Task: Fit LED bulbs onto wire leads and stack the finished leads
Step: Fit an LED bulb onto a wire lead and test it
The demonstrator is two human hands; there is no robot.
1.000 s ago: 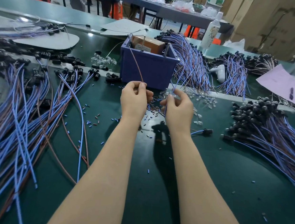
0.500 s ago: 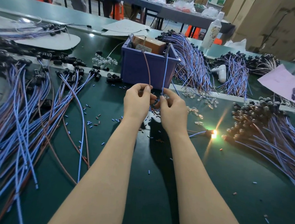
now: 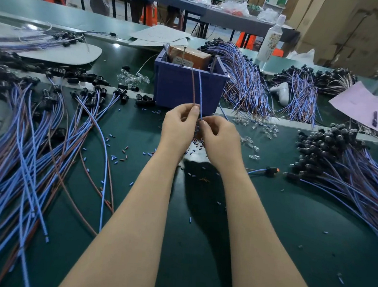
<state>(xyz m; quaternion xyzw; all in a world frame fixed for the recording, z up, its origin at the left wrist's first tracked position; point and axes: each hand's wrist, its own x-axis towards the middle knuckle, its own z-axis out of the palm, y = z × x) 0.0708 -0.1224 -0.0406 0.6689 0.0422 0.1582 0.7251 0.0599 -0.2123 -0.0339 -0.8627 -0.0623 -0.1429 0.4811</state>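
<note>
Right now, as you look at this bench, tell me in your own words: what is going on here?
A person works bare-handed at a green bench. The left hand pinches a brown wire and the right hand pinches a blue wire, both rising in front of a purple bin. A left heap and a right heap of wire leads flank the hands, and loose clear bulbs lie near the bin.

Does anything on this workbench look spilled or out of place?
Yes. Tiny blue and brown wire snippets lie scattered across the green mat, and clear bulbs lie loose beside the right hand. One lone lead near them glows faintly orange at its tip.
</note>
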